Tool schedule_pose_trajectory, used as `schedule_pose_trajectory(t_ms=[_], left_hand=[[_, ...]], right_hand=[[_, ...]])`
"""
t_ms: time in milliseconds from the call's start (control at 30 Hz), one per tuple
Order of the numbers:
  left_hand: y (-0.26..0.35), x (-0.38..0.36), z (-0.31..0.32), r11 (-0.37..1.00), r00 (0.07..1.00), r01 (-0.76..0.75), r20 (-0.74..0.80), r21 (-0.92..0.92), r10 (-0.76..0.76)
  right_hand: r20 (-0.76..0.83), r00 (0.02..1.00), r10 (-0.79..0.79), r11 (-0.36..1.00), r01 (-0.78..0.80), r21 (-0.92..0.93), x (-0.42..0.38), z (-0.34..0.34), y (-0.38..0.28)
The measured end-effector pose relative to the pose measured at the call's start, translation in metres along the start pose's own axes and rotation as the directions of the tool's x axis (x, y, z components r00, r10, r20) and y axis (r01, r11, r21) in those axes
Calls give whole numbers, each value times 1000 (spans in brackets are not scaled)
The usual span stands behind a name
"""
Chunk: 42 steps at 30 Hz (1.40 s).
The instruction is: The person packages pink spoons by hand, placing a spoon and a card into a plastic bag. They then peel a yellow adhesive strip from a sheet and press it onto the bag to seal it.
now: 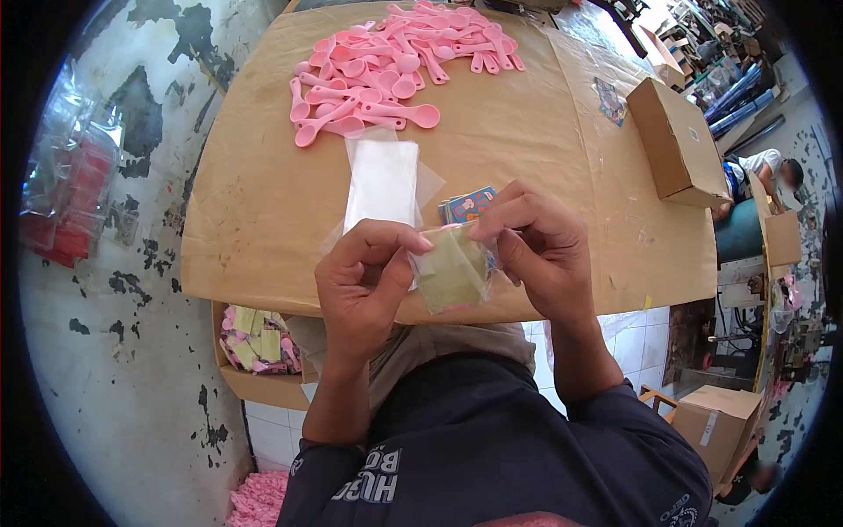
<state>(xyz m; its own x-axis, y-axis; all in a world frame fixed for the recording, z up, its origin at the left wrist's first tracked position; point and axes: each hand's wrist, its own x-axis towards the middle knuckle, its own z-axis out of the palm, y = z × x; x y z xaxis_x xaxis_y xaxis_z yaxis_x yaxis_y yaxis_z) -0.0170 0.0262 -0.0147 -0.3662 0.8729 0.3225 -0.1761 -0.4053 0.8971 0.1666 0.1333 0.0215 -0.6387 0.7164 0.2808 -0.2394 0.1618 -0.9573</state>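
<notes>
Brown paper-covered table (263, 202) lies beyond both hands. Pink spoon pile (386, 66) sits far beyond them. White bag stack (382, 180) lies just beyond the left hand (364, 285). Small packet (452, 270) is pinched between left hand and right hand (540, 250), both closed on it.

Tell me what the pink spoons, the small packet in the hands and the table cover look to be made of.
Pink spoons: likely moulded plastic, smooth with a slight sheen. Small packet, pinched by left hand and right hand: thin clear plastic film, glossy and crinkled, with a yellowish insert showing through. Table cover: brown matte cardboard or kraft paper, with visible seams and creases.
</notes>
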Motion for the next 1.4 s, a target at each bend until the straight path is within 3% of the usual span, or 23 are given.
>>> schedule_pose_trajectory(t_ms=[100, 167, 300, 367, 500, 600, 667, 700, 767, 800, 867, 1000, 1067, 1100, 1167, 1200, 1267, 1400], left_hand=[[3, 1, 1, 999, 999, -36, 28, 10, 36], [3, 2, 2, 998, 999, -18, 29, -60, 20], [-2, 0, 0, 993, 998, -46, 40, -113, 51], [2, -1, 7, 998, 998, 56, -41, -20, -57], [14, 1, 16, 990, 988, 130, -79, -47, -133], [14, 1, 8, 974, 977, 208, 35, 86, -211], [2, 3, 3, 976, 983, 41, 168, 216, -78], [3, 1, 1, 975, 983, 41, 168, 216, -78], [7, -3, -2, 969, 989, 34, 132, 243, -68], [9, -2, -3, 970, 989, 36, 133, 242, -69], [13, 1, -7, 992, 999, -31, 34, 125, 27], [16, 17, -42, 973, 986, -146, -60, 180, 159], [18, 23, -64, 883, 964, -137, -145, 450, 223], [19, 24, -73, 883, 965, -136, -141, 449, 220], [22, 25, -89, 667, 971, 38, -186, 744, 152], [20, 23, -99, 667, 972, 38, -184, 744, 149], [17, 18, -112, 452, 992, 103, -127, 886, 22], [15, 14, -117, 502, 983, 170, -179, 848, -30]], right_hand=[[15, 1000, 23, 1000, -24, 14, -1, -3, -2], [67, 997, -24, 997, 29, -74, 0, -7, -1], [75, 996, -48, 999, 50, -20, 0, -3, -8], [66, 998, -8, 984, 19, -176, -1, -2, -4], [-6, 1000, -7, 993, 6, -115, -5, 2, 9], [-63, 994, -94, 995, 91, -47, -6, 5, 11], [-56, 993, -107, 994, 106, -29, -7, 6, 10], [-56, 993, -108, 994, 106, -29, -7, 7, 8], [-7, 999, -40, 978, 38, -207, -7, 7, 3], [-9, 999, -39, 978, 36, -207, -7, 6, 4], [-6, 1000, -30, 898, 24, -439, -5, 2, 9], [-98, 993, -59, 872, 3, -490, -4, -9, 11], [-181, 982, -60, 876, -35, -480, -4, -17, 7], [-196, 980, -12, 853, -92, -513, -3, -21, 1], [-177, 984, -4, 780, -108, -617, 1, -30, -2], [-153, 988, 9, 693, -116, -711, 1, -33, -2], [-182, 982, 53, 655, -172, -736, 1, -35, 0], [-221, 954, 201, 602, -298, -741, -2, -41, 13]])
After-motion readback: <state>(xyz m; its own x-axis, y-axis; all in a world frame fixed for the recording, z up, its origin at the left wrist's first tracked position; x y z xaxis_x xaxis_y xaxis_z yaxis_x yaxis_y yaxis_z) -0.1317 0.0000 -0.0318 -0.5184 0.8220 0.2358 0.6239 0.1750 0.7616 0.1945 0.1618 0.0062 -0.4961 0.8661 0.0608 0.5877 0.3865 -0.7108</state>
